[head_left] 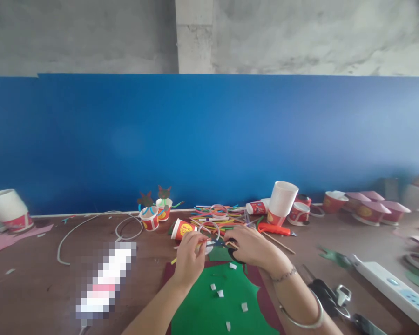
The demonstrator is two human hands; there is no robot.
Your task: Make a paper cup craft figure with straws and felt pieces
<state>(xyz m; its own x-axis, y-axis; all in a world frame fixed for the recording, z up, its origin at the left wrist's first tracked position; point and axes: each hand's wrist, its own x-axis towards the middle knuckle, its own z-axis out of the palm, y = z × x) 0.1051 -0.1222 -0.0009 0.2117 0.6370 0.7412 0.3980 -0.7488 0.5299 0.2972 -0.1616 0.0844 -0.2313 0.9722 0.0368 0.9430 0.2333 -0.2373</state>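
On the brown table [49, 298], the large green paper sheet [195, 298] could be creased or dragged if the forearms are lowered onto it. The tall stack of white paper cups [282, 197] could be toppled if it is knocked by the right hand [247, 244], by which dark-handled scissors [217, 243] appear to be grasped. The orange-red utility knife [274, 229], its tip exposed, lies near that wrist; skin could be nicked by a careless sweep. A thin reddish stick [205, 240] is pinched in the left hand [191, 255], above the sheet's far edge; its fingertips could be cut, being so near the blades. Small white scraps [244, 307] could be scattered by a brushing sleeve-less arm.
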